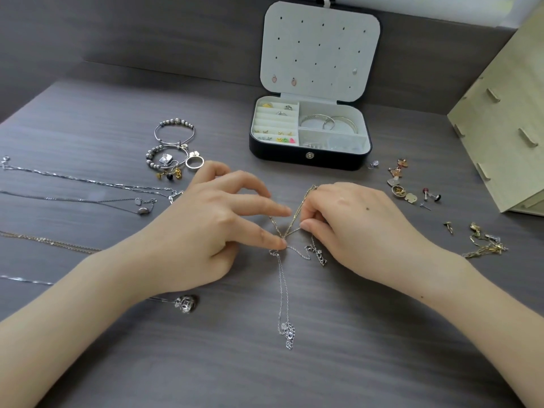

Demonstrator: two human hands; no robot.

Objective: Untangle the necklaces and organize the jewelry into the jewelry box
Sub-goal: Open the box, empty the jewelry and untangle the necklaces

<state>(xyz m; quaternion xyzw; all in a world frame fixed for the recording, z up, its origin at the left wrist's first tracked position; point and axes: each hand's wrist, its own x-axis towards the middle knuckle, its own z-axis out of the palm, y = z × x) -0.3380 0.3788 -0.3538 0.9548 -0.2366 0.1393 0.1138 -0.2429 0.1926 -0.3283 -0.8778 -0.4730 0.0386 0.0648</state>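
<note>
The left hand [212,228] pinches the tangled necklaces [287,234] at their crossing, low over the counter [353,363]. The right hand [353,231], fingers curled, grips the gold strand [307,198] just beside it. The knot probably loosens best by teasing loops apart rather than pulling ends tight. The open jewelry box [309,160] waits behind.

A single wide-angle camera, worn on the person's head, is looking forward and steeply down from close range, so the grey table [353,372] is filling nearly the whole view and the open jewelry box [279,156] is sitting near the top, at the far edge.
</note>
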